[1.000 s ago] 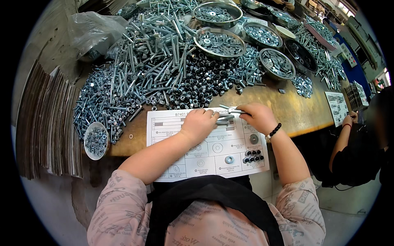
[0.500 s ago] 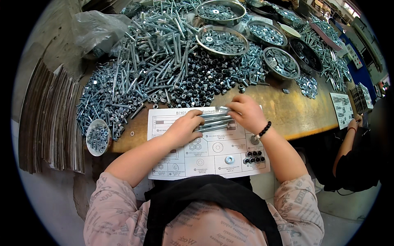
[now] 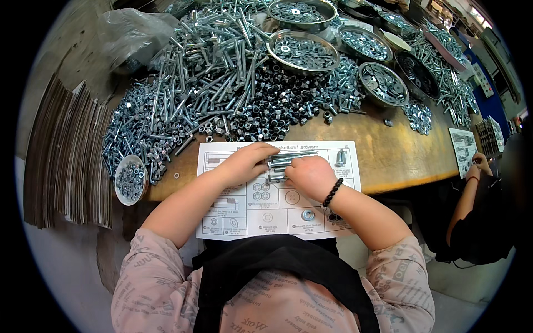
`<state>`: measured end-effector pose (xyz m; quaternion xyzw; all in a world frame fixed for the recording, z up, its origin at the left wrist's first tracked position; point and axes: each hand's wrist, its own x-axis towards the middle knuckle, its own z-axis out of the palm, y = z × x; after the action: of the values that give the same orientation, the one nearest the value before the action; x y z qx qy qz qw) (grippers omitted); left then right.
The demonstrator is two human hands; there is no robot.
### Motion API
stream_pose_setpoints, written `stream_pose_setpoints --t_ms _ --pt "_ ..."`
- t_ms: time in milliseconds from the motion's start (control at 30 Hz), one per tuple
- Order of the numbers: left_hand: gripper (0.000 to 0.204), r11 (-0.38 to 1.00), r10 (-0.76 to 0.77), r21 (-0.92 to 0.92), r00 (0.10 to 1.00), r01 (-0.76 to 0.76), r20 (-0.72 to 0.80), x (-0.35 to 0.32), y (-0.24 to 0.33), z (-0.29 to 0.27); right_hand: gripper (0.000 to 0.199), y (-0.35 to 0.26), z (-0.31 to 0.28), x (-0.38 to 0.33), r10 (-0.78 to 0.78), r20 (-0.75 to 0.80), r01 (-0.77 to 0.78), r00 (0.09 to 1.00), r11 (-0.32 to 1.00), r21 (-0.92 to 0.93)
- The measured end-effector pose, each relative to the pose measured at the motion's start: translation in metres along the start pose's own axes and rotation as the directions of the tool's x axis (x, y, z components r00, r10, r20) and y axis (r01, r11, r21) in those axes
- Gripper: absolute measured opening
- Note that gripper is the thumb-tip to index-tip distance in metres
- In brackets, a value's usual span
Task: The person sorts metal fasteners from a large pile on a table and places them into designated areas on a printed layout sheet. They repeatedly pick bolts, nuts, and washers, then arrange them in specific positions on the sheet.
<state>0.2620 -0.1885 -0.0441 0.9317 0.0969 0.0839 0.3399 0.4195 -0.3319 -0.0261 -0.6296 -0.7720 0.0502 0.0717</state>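
Note:
Several long silver bolts [image 3: 297, 156] lie side by side across the upper part of a printed hardware sheet [image 3: 258, 227]. My left hand [image 3: 247, 162] is at their left ends, its fingers bent against the bolt heads. From the right, my right hand [image 3: 312, 176] curls over the lower bolts with its fingertips closed on them; the palm hides part of the row. A silver washer or nut [image 3: 307, 215] sits on the sheet below. Black-topped nuts [image 3: 335, 218] are partly covered by my right forearm. Short bolt shapes [image 3: 340, 158] show at the sheet's upper right.
Beyond the sheet spreads a big heap of bolts [image 3: 222, 83] and nuts [image 3: 272, 102]. Metal bowls of washers [image 3: 303, 67] stand behind it. At left are a white bowl [image 3: 145, 191] of small nuts and stacked cardboard [image 3: 64, 161]. Another person's hand [image 3: 481, 162] is at right.
My right hand has moved left and closer to me, from the bolts' right ends onto the lower bolts. Its forearm now covers part of the black-topped nuts.

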Motion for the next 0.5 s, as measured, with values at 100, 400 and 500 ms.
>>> stream_pose_setpoints --t_ms 100,400,500 --pt "0.051 0.993 -0.106 -0.042 0.993 0.108 0.045 -0.004 0.004 0.0 0.019 0.004 -0.01 -0.001 0.149 -0.044 -0.145 0.988 0.985 0.089" --pt "0.057 0.952 -0.192 0.232 0.98 0.198 -0.051 0.012 0.03 0.024 0.054 0.018 0.011 -0.009 0.708 0.081 0.025 0.701 -0.138 0.99" --pt "0.055 0.925 -0.258 0.274 0.965 0.262 -0.05 0.021 0.049 0.026 0.058 0.01 0.015 -0.01 0.769 0.152 0.104 0.622 -0.273 0.956"
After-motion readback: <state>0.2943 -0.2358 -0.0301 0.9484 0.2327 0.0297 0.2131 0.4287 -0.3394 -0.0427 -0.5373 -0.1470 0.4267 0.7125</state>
